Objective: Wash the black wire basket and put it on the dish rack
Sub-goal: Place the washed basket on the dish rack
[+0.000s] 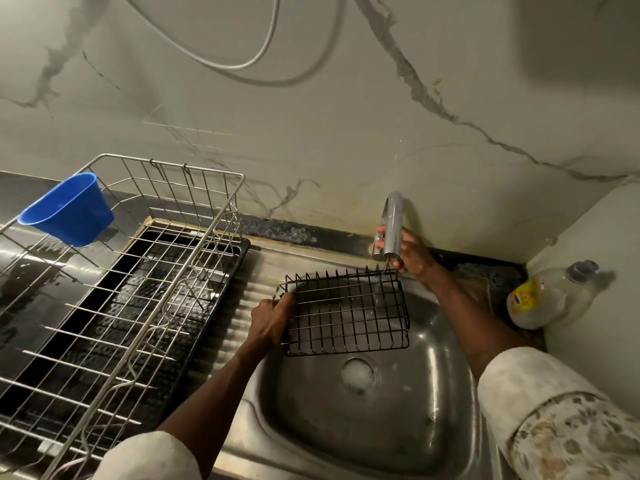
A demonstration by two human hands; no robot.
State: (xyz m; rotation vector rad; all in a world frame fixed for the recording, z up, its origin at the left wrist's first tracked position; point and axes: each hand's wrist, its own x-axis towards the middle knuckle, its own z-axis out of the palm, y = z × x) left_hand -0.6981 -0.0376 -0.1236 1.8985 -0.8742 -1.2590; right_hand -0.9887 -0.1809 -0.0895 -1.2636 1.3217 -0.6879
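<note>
The black wire basket (346,311) hangs over the steel sink (433,393), just below the tap's spout. My left hand (272,318) grips the basket's left edge. Behind the chrome tap (393,226) my right hand (410,256) reaches round its base, fingers curled there; the spout partly hides them. A thin stream of water falls through the basket's right side. The silver wire dish rack (138,282) stands to the left on a black drip tray (221,271).
A blue plastic cup (69,209) hangs on the rack's far left rim. A plastic bottle with a yellow label (547,296) lies in the right corner against the wall. Foam sits on the sink's drain (358,374). The ribbed steel drainboard (256,282) lies between rack and sink.
</note>
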